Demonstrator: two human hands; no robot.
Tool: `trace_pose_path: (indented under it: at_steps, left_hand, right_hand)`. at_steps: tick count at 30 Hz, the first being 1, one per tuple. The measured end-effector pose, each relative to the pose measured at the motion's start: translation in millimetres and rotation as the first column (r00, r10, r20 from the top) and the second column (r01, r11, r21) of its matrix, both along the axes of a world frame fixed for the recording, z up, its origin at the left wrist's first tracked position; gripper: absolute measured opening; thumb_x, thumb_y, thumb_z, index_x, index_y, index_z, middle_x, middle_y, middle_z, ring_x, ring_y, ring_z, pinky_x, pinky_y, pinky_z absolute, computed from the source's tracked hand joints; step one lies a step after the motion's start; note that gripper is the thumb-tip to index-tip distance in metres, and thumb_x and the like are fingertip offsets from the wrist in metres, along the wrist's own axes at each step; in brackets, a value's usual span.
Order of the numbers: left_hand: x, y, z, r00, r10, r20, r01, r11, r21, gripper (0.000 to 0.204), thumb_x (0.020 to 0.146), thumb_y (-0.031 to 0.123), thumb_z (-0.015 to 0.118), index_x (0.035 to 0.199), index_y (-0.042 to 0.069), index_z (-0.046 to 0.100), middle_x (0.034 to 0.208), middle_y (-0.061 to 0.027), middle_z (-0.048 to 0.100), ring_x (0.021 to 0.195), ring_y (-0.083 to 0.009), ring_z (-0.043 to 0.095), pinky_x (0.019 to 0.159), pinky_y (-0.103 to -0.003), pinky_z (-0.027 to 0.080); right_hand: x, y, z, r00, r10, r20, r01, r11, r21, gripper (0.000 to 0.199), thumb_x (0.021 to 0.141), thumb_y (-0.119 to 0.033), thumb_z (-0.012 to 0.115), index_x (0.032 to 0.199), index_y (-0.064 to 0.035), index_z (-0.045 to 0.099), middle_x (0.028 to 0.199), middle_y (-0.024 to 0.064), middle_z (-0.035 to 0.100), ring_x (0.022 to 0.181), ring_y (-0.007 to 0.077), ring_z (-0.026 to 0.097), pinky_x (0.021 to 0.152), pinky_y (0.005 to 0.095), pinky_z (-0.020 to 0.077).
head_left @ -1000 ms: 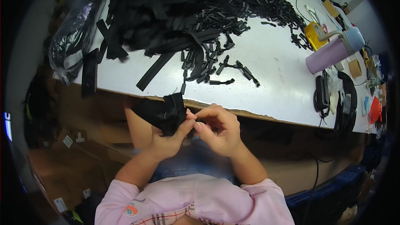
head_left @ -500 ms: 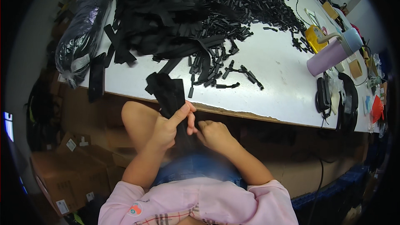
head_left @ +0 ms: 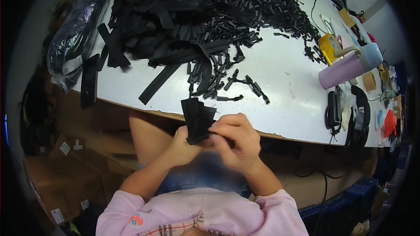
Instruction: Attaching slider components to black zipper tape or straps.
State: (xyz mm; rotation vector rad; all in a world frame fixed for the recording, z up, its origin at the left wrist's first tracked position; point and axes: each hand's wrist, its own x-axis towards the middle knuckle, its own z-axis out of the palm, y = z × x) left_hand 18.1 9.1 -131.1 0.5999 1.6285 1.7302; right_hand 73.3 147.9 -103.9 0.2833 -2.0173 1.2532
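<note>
Over my lap, just off the table's near edge, my left hand is closed around a small bunch of black fabric strips. Their cut ends fan upward out of the grip. My right hand meets the bunch on its right side, thumb and fingers pinching its edge. Behind the hands, several small black pull-like pieces lie scattered on the white table. One loose black strip slants toward the table edge from a large tangled heap of strips.
A big pile of small black pieces covers the table's far side. A plastic-wrapped bundle lies at the left edge. On the right are a lilac bottle, yellow packet and tape roll. Cardboard boxes stand below left.
My right hand has come up from beside the lower part of the strips to pinch their edge. The bunch has moved lower and slightly right, and my left hand has turned.
</note>
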Motion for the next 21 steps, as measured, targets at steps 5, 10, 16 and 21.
trace_pose_path:
  at_steps: [5, 10, 16, 21]
  left_hand:
    - [-7, -1, 1, 0.997, -0.07, -0.028, 0.065, 0.99, -0.125, 0.015, 0.073, 0.014, 0.065, 0.079, 0.003, 0.057, 0.066, 0.0013, 0.053, 0.062, -0.0048, 0.048, 0.056, -0.022, 0.04]
    - [5, 3, 7, 0.934, 0.336, 0.119, -0.313, 0.934, -0.173, 0.018, 0.078, 0.021, 0.06, 0.075, 0.004, 0.055, 0.063, 0.0013, 0.051, 0.053, -0.0035, 0.046, 0.047, -0.017, 0.037]
    - [5, 10, 4, 0.805, 0.305, -0.509, -0.265, 0.952, 0.151, 0.019, 0.088, 0.017, 0.041, 0.083, 0.002, 0.051, 0.077, -0.0076, 0.053, 0.067, -0.014, 0.051, 0.061, -0.024, 0.042]
    - [9, -5, 2, 0.873, 0.246, -0.422, -0.252, 0.967, 0.042, 0.027, 0.09, 0.021, 0.034, 0.083, 0.002, 0.052, 0.08, -0.0088, 0.052, 0.074, -0.018, 0.05, 0.068, -0.028, 0.04]
  right_hand:
    - [24, 30, 13, 0.978, -0.152, -0.142, 0.032, 0.787, -0.617, 0.01, 0.078, -0.007, 0.047, 0.086, -0.0009, 0.043, 0.072, 0.0149, 0.052, 0.06, 0.0166, 0.053, 0.049, 0.0269, 0.0497]
    - [54, 55, 39, 0.929, -0.366, -0.055, 0.276, 0.783, -0.558, 0.012, 0.073, -0.005, 0.05, 0.083, -0.0011, 0.045, 0.063, 0.0121, 0.05, 0.044, 0.012, 0.044, 0.038, 0.0202, 0.0423]
    - [20, -5, 19, 0.971, -0.067, 0.231, 0.066, 0.998, 0.011, 0.015, 0.063, 0.003, 0.06, 0.076, 0.003, 0.051, 0.068, 0.0094, 0.056, 0.052, 0.0125, 0.055, 0.042, 0.0235, 0.0439]
    - [9, -32, 8, 0.979, -0.013, 0.205, 0.046, 0.986, -0.157, 0.019, 0.064, 0.004, 0.062, 0.081, 0.0039, 0.054, 0.077, 0.0137, 0.057, 0.065, 0.0165, 0.059, 0.052, 0.0217, 0.0467]
